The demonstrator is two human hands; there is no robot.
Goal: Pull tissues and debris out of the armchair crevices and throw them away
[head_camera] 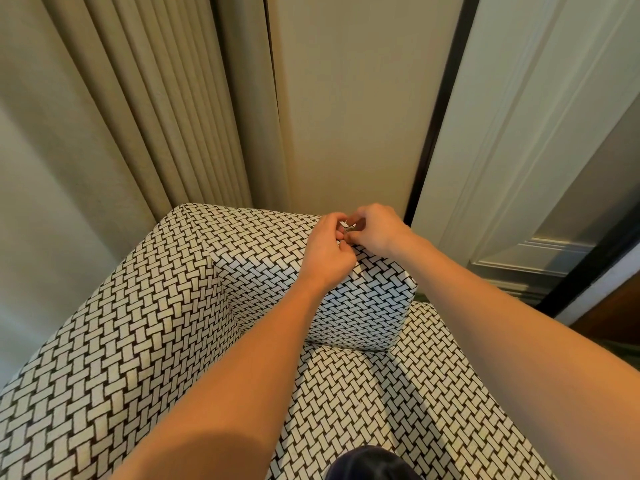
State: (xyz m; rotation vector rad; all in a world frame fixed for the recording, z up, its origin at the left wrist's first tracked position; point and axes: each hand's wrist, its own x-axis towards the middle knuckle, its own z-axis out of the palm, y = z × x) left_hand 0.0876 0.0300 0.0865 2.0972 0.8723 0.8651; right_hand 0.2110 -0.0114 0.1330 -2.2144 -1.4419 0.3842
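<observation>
At far left, pleated curtain (156, 98) behind woven-pattern armchair (138, 323). Over the armchair's upper back corner, left hand (329, 251) with fingers curled, tips pinching small scrap (349, 226). Scrap caught between the fingertips of both hands; material too small to identify, contact with upholstery not discernible. Immediately right of scrap, right hand (377, 230), fingers likewise curled and pinching it. Further right, panelled door (519, 150).
</observation>
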